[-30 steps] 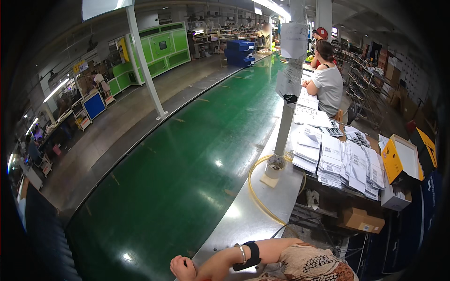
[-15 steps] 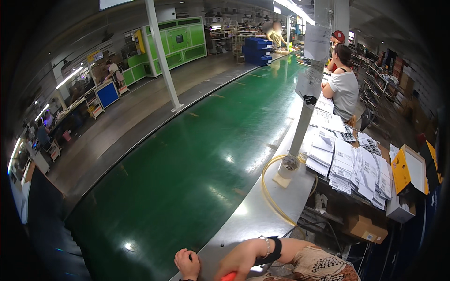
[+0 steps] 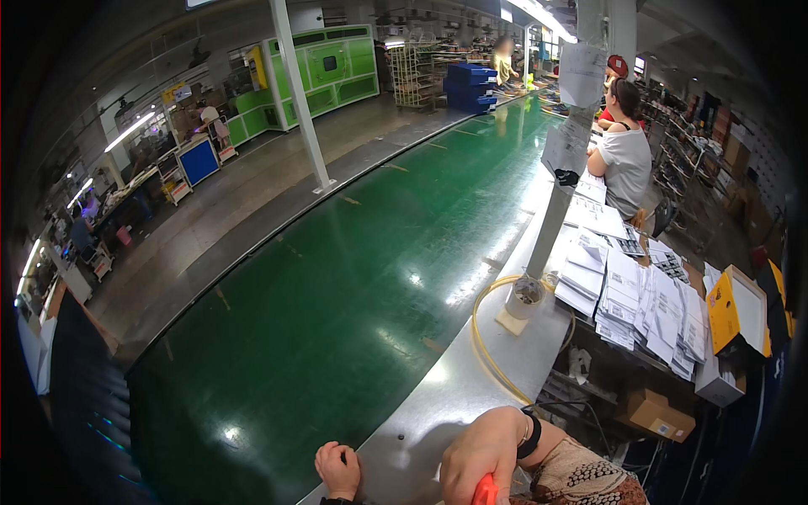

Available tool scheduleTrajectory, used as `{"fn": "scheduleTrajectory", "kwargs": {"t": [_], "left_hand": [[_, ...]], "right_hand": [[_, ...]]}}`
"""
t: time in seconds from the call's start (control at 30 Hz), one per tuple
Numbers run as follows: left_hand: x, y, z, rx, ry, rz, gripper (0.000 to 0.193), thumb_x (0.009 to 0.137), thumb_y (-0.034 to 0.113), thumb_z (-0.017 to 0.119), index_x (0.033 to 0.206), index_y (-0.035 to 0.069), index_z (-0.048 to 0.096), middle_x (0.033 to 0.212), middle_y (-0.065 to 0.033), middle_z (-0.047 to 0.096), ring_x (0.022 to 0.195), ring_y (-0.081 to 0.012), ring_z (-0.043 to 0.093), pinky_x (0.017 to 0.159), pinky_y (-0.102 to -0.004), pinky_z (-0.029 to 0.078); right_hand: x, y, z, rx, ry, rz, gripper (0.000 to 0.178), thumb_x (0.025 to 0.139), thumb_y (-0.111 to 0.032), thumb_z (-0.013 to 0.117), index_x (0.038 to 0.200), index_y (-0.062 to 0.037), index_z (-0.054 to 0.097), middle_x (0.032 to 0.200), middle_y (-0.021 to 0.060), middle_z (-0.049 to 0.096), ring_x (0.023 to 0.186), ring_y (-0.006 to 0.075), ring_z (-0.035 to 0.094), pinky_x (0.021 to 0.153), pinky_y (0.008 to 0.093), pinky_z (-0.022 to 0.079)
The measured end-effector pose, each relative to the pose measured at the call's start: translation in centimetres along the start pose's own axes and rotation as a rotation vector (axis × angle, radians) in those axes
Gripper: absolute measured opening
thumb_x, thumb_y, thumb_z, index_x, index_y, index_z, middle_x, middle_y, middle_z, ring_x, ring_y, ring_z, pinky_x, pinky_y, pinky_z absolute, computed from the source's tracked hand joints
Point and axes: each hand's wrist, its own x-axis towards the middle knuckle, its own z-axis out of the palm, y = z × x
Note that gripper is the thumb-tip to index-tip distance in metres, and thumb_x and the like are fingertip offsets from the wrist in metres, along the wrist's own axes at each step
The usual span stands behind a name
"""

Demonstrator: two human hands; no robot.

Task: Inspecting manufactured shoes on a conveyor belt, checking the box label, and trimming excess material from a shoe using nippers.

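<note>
My right hand (image 3: pixel 480 453) is closed around a bright red-orange object (image 3: pixel 486 490) at the lower edge of the view. Only part of that object shows, so its kind cannot be made out. Below it lies the bare metal tabletop (image 3: pixel 421 412). My left hand (image 3: pixel 338 470) rests at the border between the metal top and the green conveyor belt (image 3: pixel 320 337), its fingers curled. A small dark patch shows between thumb and fingers there; whether it is a held thing or a gap is unclear. A tiny dark piece (image 3: pixel 401 437) sits on the metal between my hands.
A grey post (image 3: pixel 551 227) rises from the table, with a yellow hose (image 3: pixel 475 324) looped at its foot. Stacks of printed paper (image 3: pixel 623 295) and a yellow box (image 3: pixel 725 311) stand to the right, a cardboard box (image 3: pixel 661 412) below. A seated person (image 3: pixel 624 160) is farther along.
My right hand has risen and shifted right with the red-orange object, showing more of both. My left hand stays at the table's border. The whole view has shifted slightly.
</note>
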Motion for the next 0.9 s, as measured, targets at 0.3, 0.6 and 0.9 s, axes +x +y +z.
{"fn": "scheduleTrajectory", "kwargs": {"t": [0.3, 0.6, 0.9], "left_hand": [[-0.3, -0.5, -0.1, -0.022, 0.027, -0.039, 0.010, 0.073, 0.016, 0.059, 0.073, 0.006, 0.061, 0.095, -0.0090, 0.057, 0.097, -0.0290, 0.050, 0.088, -0.0416, 0.036], [-0.1, -0.3, -0.3, -0.021, 0.019, -0.048, 0.009, 0.072, 0.017, 0.059, 0.074, 0.009, 0.062, 0.096, -0.0063, 0.057, 0.097, -0.0273, 0.050, 0.087, -0.0409, 0.037], [0.1, 0.2, 0.0, -0.067, 0.010, -0.050, 0.009, 0.072, 0.018, 0.059, 0.073, 0.010, 0.062, 0.095, -0.0059, 0.057, 0.096, -0.0274, 0.051, 0.087, -0.0412, 0.037]], "right_hand": [[0.4, -3.6, -1.1, 0.001, 0.056, -0.196, 0.040, 0.084, -0.024, 0.061, 0.107, 0.0078, 0.056, 0.094, 0.0216, 0.060, 0.078, 0.0337, 0.060, 0.062, 0.0375, 0.048], [-1.1, -5.3, -2.0, -0.032, 0.038, -0.215, 0.035, 0.090, -0.026, 0.052, 0.107, 0.0043, 0.058, 0.093, 0.0180, 0.061, 0.074, 0.0293, 0.062, 0.057, 0.0358, 0.047], [-0.1, -6.2, -1.5, -0.094, -0.044, -0.351, 0.029, 0.088, -0.023, 0.054, 0.106, -0.0015, 0.061, 0.093, 0.0123, 0.061, 0.073, 0.0235, 0.062, 0.056, 0.0313, 0.046]]}}
